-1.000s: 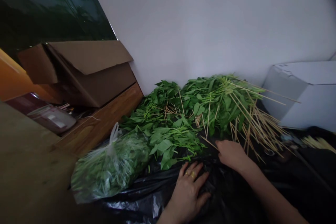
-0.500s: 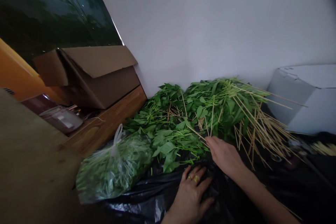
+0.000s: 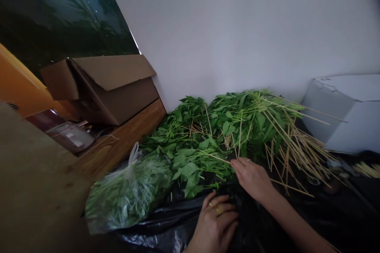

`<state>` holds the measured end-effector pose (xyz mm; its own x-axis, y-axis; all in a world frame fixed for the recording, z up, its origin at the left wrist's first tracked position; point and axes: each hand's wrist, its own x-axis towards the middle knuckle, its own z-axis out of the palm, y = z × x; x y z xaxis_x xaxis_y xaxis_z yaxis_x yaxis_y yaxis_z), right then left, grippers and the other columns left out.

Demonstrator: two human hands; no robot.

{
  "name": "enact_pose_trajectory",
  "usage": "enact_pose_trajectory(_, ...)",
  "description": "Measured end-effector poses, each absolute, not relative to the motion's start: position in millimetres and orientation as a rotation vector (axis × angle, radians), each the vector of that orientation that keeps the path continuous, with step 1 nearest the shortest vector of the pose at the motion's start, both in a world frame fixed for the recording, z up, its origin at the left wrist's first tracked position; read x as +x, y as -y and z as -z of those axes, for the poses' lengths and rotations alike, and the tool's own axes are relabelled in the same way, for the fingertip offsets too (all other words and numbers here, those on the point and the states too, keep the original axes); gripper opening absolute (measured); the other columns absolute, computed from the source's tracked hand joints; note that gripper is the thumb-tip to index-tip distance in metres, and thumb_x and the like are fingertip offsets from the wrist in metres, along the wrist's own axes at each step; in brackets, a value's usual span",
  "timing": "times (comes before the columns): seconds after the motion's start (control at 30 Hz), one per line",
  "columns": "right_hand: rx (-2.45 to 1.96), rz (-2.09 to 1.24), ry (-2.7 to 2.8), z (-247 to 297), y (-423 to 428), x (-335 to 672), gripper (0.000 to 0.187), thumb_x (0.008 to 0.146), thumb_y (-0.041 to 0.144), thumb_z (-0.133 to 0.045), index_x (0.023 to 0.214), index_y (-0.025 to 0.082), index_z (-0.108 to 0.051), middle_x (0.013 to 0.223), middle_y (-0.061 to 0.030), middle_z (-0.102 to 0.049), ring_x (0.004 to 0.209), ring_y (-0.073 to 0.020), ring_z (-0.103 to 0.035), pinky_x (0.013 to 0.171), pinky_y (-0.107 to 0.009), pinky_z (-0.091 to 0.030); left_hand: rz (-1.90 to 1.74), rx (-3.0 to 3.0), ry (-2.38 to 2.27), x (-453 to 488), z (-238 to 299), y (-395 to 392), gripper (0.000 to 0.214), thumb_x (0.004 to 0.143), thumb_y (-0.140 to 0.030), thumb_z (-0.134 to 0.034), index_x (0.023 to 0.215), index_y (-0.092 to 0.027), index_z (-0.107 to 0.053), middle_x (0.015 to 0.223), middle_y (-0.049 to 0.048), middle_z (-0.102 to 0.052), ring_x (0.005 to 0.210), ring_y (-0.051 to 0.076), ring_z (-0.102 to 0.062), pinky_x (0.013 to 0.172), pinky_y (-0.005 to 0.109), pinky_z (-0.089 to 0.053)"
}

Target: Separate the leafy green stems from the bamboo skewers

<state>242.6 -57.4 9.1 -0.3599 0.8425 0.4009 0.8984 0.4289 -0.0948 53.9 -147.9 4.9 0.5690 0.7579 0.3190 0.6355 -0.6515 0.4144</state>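
Observation:
My right hand [image 3: 253,178] is closed around a thin bamboo skewer [image 3: 218,158], whose left end reaches over the cut green leafy stems [image 3: 187,166]. Its other end comes out behind the hand, to the right. My left hand [image 3: 215,219], with gold rings, rests on black plastic sheeting [image 3: 160,225] just below the stems. Its fingers are loosely bent and partly apart, with nothing seen in them. Behind lies a heap of leafy greens [image 3: 228,106] with several skewers stuck in it. More skewers [image 3: 303,154] fan out at its right side.
A tied clear plastic bag of greens [image 3: 130,193] sits at the left. Beyond it are a wooden ledge [image 3: 130,138], an open cardboard box [image 3: 118,99] and a plastic tub [image 3: 71,136]. A white box [image 3: 353,114] stands at the right by the wall [image 3: 237,27].
The skewer in my right hand has tipped flatter, its left end lower over the stems. My left hand's fingers have drawn closer together and it has shifted slightly down.

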Motion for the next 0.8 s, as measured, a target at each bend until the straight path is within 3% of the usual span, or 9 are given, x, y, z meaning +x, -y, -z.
enact_pose_trajectory(0.1,-1.497,0.175,2.297,-8.9,56.5,243.7,0.026,0.094,0.015,-0.037,0.097,0.021,-0.063,0.086,-0.0042,-0.063,0.083,-0.0166,-0.056,0.068,-0.027,-0.034,-0.899,2.509,-1.281,39.3,-13.8,135.4,0.021,0.089,-0.023,-0.052,0.102,-0.027,-0.068,0.094,0.0047,-0.073,0.104,0.022,-0.062,0.093,0.044,-0.049)
enact_pose_trajectory(0.23,-1.492,0.162,2.293,-7.3,55.4,245.0,0.027,0.095,0.016,-0.035,0.094,0.020,-0.062,0.086,-0.0047,-0.063,0.083,-0.0165,-0.056,0.068,-0.027,-0.033,-1.033,2.507,-1.497,13.2,-29.5,100.7,0.020,0.090,-0.024,-0.052,0.100,-0.025,-0.070,0.092,0.0051,-0.073,0.100,0.023,-0.062,0.086,0.041,-0.049)
enact_pose_trajectory(0.43,-1.491,0.240,2.284,-5.0,53.8,248.1,0.028,0.096,0.017,-0.035,0.091,0.019,-0.062,0.084,-0.0049,-0.061,0.081,-0.0174,-0.055,0.069,-0.028,-0.032,-0.815,2.501,-1.691,1.4,-47.9,38.3,0.020,0.087,-0.017,-0.055,0.097,-0.024,-0.071,0.095,0.0047,-0.072,0.096,0.020,-0.062,0.084,0.036,-0.046)
enact_pose_trajectory(0.63,-1.476,0.242,2.290,-6.1,53.6,248.7,0.029,0.096,0.016,-0.035,0.089,0.019,-0.062,0.082,-0.0052,-0.060,0.079,-0.0167,-0.054,0.069,-0.028,-0.031,-0.580,2.572,-1.733,12.1,-30.1,4.3,0.028,0.080,-0.014,-0.063,0.105,-0.026,-0.068,0.104,0.0036,-0.070,0.107,0.022,-0.055,0.088,0.038,-0.040)
enact_pose_trajectory(0.8,-1.434,0.258,2.261,-5.5,53.3,247.2,0.026,0.095,0.014,-0.038,0.087,0.019,-0.062,0.080,-0.0043,-0.060,0.078,-0.0161,-0.054,0.066,-0.027,-0.030,-0.499,2.573,-1.784,13.3,-19.6,-5.0,0.020,0.081,-0.017,-0.063,0.098,-0.024,-0.069,0.104,0.0043,-0.069,0.108,0.023,-0.054,0.089,0.038,-0.037)
